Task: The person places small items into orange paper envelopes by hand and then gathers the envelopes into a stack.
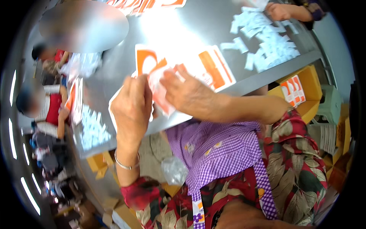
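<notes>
My left hand, with a bracelet at the wrist, is closed in a pinch on the edge of an orange-and-white printed packet. My right hand lies over that packet with its fingers stretched out; its thumb is hidden. Beneath and beyond both hands, more orange-and-white printed packets are spread on the metal table near its front edge. Glare washes out part of their surface. White sheets or packets stick out behind my left hand.
Small pale-blue packets are heaped at right, near a co-worker's hand. Another such heap lies at left. An open cardboard box with printed packets stands below the table at right. Co-workers sit at left.
</notes>
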{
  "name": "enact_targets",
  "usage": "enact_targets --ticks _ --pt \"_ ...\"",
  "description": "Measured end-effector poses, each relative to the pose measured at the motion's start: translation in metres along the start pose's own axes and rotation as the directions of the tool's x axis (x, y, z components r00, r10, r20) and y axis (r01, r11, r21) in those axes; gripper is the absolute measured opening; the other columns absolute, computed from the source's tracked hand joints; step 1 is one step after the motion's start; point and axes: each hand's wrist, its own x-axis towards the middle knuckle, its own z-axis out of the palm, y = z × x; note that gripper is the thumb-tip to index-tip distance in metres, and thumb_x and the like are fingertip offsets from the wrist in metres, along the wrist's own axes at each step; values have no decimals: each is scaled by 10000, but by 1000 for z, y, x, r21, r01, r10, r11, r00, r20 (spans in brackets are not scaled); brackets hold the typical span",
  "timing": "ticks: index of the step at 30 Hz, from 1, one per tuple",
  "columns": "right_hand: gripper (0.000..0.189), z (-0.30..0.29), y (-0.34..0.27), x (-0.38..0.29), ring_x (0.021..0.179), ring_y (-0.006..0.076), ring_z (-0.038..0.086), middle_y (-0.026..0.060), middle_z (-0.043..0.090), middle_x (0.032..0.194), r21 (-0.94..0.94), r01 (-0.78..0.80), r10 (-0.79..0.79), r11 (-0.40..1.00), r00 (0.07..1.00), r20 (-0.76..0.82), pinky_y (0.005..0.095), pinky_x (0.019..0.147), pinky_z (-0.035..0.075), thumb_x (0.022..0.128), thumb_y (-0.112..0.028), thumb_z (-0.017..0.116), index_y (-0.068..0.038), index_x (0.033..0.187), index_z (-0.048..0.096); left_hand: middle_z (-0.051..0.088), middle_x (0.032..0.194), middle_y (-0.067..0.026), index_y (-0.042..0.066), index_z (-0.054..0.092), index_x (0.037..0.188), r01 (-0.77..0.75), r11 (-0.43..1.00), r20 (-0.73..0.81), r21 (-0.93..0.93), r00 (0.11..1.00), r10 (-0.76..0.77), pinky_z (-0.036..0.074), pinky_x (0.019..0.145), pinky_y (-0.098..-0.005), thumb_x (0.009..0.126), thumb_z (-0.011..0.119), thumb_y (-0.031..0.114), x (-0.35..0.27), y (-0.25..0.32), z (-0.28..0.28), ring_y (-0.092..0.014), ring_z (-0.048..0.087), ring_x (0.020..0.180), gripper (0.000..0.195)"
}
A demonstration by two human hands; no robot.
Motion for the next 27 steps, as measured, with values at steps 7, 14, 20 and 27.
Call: enact_targets --ticks 7,14,20,27 --pt "163 21 6 -12 973 286 519 84 613 817 -227 5 40 974 980 196 544 945 342 739 -123 545 -17 757 667 489 680 -112 21 579 907 -25 996 -17 86 1000 26 390 443 -371 757 582 -58 -7 26 35 -278 516 544 169" --pt "169 -9 36 -36 992 227 540 78 562 935 -54 -14 20 998 994 111 604 1068 237 796 -156 558 -16 857 630 489 677 -104 14 570 921 -68 997 -153 -23 986 64 382 434 -361 744 578 -84 6 39 53 -267 504 522 203" --pt "234 -23 15 -30 1208 276 490 138 549 1198 32 137 -93 990 811 -578 551 1037 343 827 -133 588 -55 1047 570 530 730 -134 -11 571 962 48 997 -293 59 956 -29 420 485 -392 799 572 -55 9 5 19 -306 546 589 169" --pt "238 -9 47 -82 1255 271 450 123 540 1236 53 -164 172 985 940 -294 551 1048 323 820 -108 570 -61 1053 576 585 747 -91 44 625 999 226 757 -359 614 933 13 466 564 -382 849 586 27 -5 -13 -73 -275 573 638 156"
